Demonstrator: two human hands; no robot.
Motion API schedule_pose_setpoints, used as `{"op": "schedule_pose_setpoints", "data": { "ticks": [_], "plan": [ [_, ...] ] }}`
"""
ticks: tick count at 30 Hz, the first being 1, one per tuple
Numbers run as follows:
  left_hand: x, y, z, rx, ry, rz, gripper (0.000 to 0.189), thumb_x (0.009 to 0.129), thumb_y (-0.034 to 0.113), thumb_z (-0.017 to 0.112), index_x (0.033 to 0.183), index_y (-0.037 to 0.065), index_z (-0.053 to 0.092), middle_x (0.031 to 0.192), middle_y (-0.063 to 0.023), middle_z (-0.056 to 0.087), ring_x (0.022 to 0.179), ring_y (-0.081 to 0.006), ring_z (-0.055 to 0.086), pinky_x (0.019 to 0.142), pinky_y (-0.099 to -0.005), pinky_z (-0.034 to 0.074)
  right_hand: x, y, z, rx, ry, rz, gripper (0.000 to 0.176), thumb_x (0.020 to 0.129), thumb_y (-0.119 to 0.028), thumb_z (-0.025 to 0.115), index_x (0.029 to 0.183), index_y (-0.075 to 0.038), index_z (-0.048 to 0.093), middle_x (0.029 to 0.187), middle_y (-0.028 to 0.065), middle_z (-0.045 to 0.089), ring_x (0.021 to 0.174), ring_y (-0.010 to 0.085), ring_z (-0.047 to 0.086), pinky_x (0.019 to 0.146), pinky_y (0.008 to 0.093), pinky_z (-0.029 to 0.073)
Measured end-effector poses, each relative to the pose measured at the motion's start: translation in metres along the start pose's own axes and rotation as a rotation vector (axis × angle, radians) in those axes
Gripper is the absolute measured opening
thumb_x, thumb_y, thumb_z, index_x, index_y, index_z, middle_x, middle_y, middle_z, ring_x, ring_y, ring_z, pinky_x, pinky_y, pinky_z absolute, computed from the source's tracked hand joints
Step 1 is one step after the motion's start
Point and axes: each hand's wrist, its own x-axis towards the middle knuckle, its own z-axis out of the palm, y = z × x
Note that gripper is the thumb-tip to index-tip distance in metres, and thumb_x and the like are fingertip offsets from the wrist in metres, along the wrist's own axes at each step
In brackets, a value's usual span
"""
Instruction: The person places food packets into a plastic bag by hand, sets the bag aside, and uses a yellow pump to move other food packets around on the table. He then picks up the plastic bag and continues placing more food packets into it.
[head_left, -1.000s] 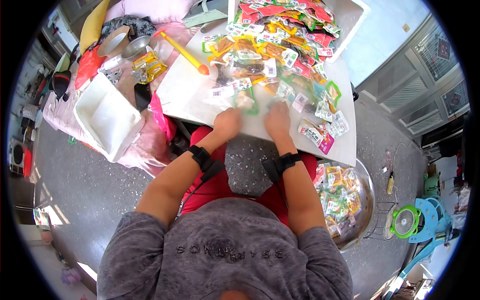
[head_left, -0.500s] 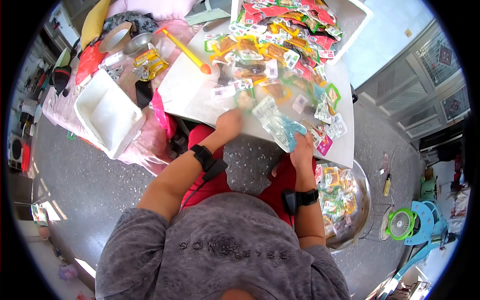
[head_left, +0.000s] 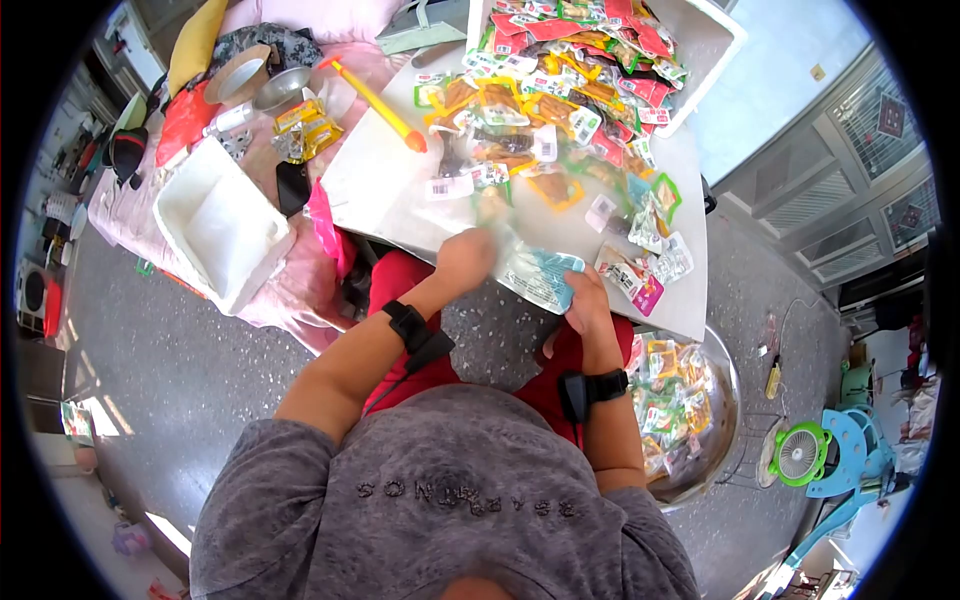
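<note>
My right hand [head_left: 588,298] is closed on the right end of a blue and silver food packet [head_left: 541,277], held flat at the table's near edge with its printed side up. At the packet's left end is my left hand [head_left: 466,259], its fingers curled and smeared by motion. Just beyond the left hand lies a clear food packet with a green edge [head_left: 492,200]. To the right of my right hand, a white and pink packet [head_left: 630,278] rests on the white table [head_left: 385,200] beside a silver packet [head_left: 673,258].
A heap of packets [head_left: 570,60] spills from a white foam box [head_left: 715,55] at the back. An orange-yellow stick [head_left: 375,103] lies at the table's left. An open foam box [head_left: 215,225] sits on the pink-covered bed. Below right, a metal basin [head_left: 728,420] holds more packets.
The blue and silver packet has turned flatter and moved left, nearer my body. My left hand has shifted slightly right to its end. The right hand keeps its hold.
</note>
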Motion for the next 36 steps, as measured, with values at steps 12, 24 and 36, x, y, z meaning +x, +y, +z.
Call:
{"op": "schedule_pose_setpoints", "data": {
  "ticks": [12,24,36],
  "plan": [
    [0.000,0.020,-0.007,-0.040,0.049,0.236,0.007,0.071,0.011,0.049,0.075,0.005,0.051,0.070,-0.0141,0.053,0.067,-0.0326,0.052,0.058,-0.0408,0.042,0.042,0.038,0.053,0.107,-0.029,-0.047,0.025,0.079,-0.003,0.039,0.103,0.001,0.042,0.092,0.0124,0.052,0.082,0.0215,0.054,0.068,0.0319,0.047],
    [-0.008,0.026,-0.026,0.039,0.042,0.275,0.004,0.069,0.009,0.050,0.072,0.007,0.050,0.065,-0.0116,0.051,0.064,-0.0310,0.052,0.055,-0.0400,0.042,0.043,0.020,0.064,-0.369,-0.110,0.239,0.010,0.079,-0.012,0.043,0.084,-0.004,0.047,0.061,0.0038,0.048,0.047,0.0111,0.049,0.038,0.0195,0.037],
    [-0.001,-0.015,-0.004,0.095,0.027,0.158,0.006,0.068,0.008,0.050,0.073,0.006,0.051,0.067,-0.0120,0.051,0.066,-0.0311,0.051,0.058,-0.0396,0.042,0.044,0.022,0.066,-0.082,0.088,-0.042,0.018,0.077,-0.005,0.047,0.095,-0.002,0.046,0.085,0.0082,0.051,0.076,0.0190,0.053,0.063,0.0304,0.045]
  ]
}}
